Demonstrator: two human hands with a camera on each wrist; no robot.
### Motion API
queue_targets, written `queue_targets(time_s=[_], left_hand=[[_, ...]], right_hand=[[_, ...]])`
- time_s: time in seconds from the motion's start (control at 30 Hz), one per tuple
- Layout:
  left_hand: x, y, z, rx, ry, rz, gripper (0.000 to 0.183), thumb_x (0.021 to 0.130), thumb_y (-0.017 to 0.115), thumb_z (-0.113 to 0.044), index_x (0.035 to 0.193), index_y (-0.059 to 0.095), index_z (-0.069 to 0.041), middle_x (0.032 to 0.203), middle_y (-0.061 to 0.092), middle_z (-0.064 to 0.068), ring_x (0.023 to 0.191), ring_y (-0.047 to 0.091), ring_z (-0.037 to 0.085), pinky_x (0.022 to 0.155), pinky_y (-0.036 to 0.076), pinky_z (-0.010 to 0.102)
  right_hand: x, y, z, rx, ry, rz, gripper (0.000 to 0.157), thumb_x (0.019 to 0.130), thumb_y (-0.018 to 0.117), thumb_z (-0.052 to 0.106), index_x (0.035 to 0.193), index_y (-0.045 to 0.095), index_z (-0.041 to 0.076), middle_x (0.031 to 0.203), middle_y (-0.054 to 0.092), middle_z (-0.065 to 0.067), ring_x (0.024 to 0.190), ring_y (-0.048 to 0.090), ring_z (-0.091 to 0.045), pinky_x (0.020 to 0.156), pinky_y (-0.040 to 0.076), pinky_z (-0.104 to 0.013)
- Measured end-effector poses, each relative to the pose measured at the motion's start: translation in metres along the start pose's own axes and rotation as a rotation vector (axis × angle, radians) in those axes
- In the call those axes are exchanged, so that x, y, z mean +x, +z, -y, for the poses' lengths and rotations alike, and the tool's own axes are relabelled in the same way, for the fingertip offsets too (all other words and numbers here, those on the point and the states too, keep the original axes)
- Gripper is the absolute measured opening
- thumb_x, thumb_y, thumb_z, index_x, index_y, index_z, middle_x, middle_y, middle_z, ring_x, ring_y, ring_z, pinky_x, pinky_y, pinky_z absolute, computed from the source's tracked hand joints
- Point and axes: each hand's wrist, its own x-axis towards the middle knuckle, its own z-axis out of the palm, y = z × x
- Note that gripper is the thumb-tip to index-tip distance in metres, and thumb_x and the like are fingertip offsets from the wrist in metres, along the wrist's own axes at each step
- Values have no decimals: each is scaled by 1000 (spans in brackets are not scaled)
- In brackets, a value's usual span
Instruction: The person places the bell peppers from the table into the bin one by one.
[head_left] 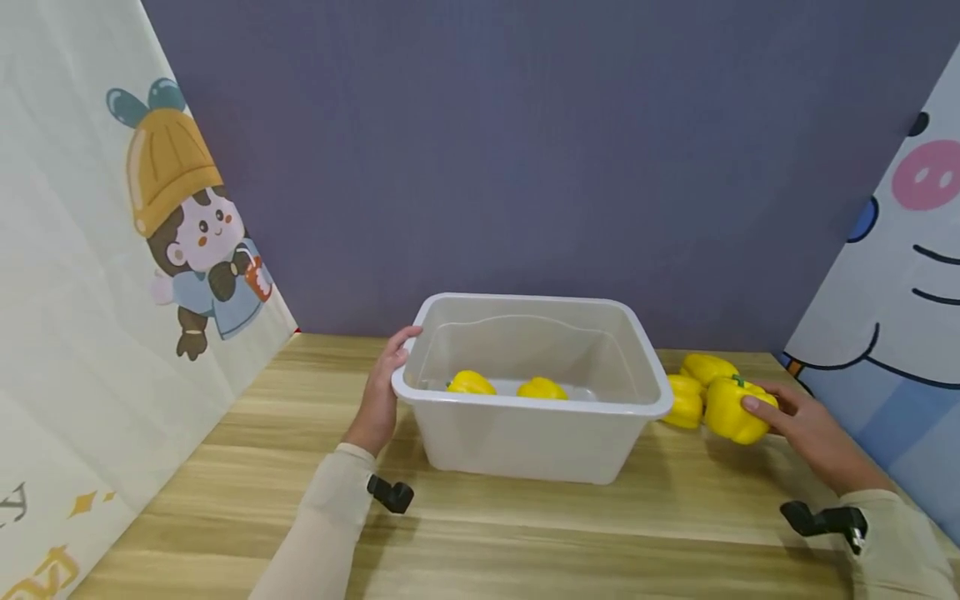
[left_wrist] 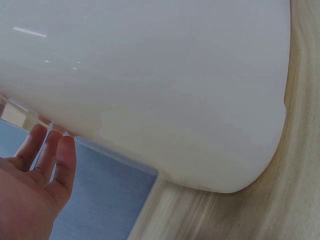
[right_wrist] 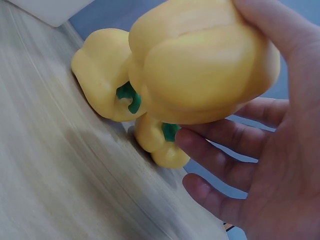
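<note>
In the head view my left hand (head_left: 380, 392) is at the left side of a pale plastic bin (head_left: 517, 437). Its fingers (left_wrist: 65, 160) touch the bin near the rim, loosely bent, in the left wrist view; the thumb is hidden there. With thumb and fingers on opposite sides, my right hand (head_left: 813, 433) grips a yellow bell pepper (head_left: 738, 410), its green stem up. Two more yellow bell peppers, one nearer the bin (head_left: 682, 402) and one farther back (head_left: 707, 367), stand on the table beside it. Inside the bin lie two others, at left (head_left: 472, 382) and centre (head_left: 542, 388), partly hidden by its front wall.
The wood-grain table (head_left: 480, 542) ends at a dark blue-grey panel (head_left: 525, 150) behind the bin. Printed cartoon sheets stand on the left (head_left: 67, 275) and the right (head_left: 900, 317). A small black camera mount sits on each wrist.
</note>
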Motion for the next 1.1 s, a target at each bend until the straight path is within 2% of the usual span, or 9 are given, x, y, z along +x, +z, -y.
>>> queue_targets(time_s=[0.27, 0.57, 0.8, 0.9, 1.0, 1.1], left_hand=[[1, 2, 0, -3, 17, -10, 52, 99, 36, -28, 145, 45, -7, 134, 47, 24, 115, 46, 42, 93, 42, 44], [3, 4, 5, 6, 20, -16, 50, 100, 35, -27, 145, 46, -8, 133, 49, 23, 113, 49, 39, 89, 44, 39], [2, 6, 5, 4, 19, -12, 50, 100, 34, -27, 145, 46, -7, 132, 48, 25, 105, 54, 21, 88, 44, 38], [2, 6, 4, 0, 23, -13, 50, 100, 34, -26, 144, 46, -7, 132, 48, 26, 106, 54, 25, 88, 44, 38], [2, 6, 2, 0, 31, -12, 50, 100, 34, -25, 144, 46, -6, 132, 48, 27, 109, 52, 34, 89, 45, 38], [2, 6, 2, 6, 34, -10, 49, 100, 33, -24, 144, 46, -6, 132, 47, 28, 110, 51, 37, 89, 45, 38]], right_hand=[[1, -1, 5, 8, -30, -9, 67, 106, 43, 44, 146, 35, -9, 128, 50, -20, 92, 58, -2, 79, 54, -31], [5, -2, 0, 11, -46, 2, 64, 106, 43, 42, 146, 37, -7, 122, 55, -14, 92, 60, -6, 78, 55, -32], [4, -3, -1, 14, -60, -8, 63, 107, 43, 41, 146, 37, -7, 118, 56, -7, 93, 60, -5, 78, 55, -32], [3, -2, 2, 28, -65, -20, 62, 106, 43, 41, 146, 37, -6, 118, 55, -3, 93, 60, -6, 78, 55, -32], [2, -1, 7, 28, -52, -17, 64, 106, 43, 44, 147, 37, -5, 123, 53, -9, 93, 59, -6, 79, 54, -33], [1, 0, 9, 21, -39, -12, 65, 106, 42, 45, 148, 36, -4, 126, 50, -14, 94, 59, -6, 79, 54, -33]])
